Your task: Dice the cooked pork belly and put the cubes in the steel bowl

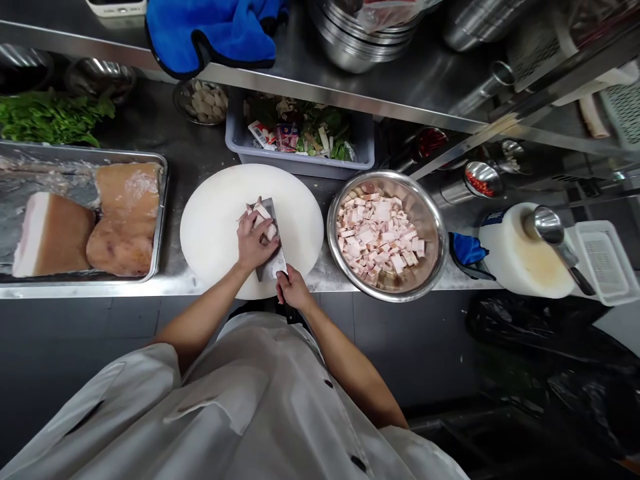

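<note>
On the round white cutting board (pixel 210 213) lie pieces of pale meat (pixel 265 215), partly hidden under my left hand (pixel 254 241). The fingers of that hand are bent over the meat and press it against the flat of a cleaver (pixel 273 267). My right hand (pixel 294 288) grips the cleaver's handle at the board's front edge. The broad blade points away from me, over the board. A steel bowl (pixel 436 247) to the right holds many cut pieces of pale meat (pixel 377 230).
A metal tray (pixel 163 220) with big slabs of meat (pixel 60 233) lies at the left. Behind the board stand a grey bin (pixel 300 162) of scraps and a bowl of garlic (pixel 206 101). A steel shelf (pixel 300 83) overhangs the back. Right of the bowl is a white container (pixel 520 247).
</note>
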Demonstrator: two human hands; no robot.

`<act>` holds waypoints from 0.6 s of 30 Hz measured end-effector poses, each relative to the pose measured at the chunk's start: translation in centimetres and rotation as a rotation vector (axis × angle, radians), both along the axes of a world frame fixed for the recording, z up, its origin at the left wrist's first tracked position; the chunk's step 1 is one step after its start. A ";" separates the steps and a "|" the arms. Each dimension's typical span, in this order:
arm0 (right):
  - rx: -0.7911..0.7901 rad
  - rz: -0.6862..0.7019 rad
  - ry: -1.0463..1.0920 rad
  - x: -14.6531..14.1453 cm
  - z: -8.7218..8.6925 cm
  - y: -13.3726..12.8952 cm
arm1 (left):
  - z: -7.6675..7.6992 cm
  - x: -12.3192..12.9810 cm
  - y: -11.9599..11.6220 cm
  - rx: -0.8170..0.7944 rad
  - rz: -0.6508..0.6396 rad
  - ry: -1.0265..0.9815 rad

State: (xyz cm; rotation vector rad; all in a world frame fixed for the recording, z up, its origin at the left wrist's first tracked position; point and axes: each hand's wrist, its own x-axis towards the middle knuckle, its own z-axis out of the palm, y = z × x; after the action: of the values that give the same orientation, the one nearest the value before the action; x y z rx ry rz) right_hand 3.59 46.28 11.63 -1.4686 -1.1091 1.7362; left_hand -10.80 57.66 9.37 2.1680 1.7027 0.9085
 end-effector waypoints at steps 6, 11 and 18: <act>0.079 -0.155 -0.070 6.2 3.5 -3.6 | 4.3 7.5 -0.8 0.059 -0.142 -0.041; 0.039 -0.577 -0.139 12.3 7.4 -10.4 | 6.7 21.2 0.3 0.061 -0.463 -0.188; 0.017 -1.224 -0.097 15.6 7.2 -20.8 | 3.4 32.8 8.7 -0.265 -0.543 0.066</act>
State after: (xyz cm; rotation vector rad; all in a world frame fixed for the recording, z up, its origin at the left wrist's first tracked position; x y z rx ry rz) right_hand 19.20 25.44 18.87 -1.6636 -0.0987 0.7706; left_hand 21.96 66.36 12.77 2.3066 1.0805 0.4429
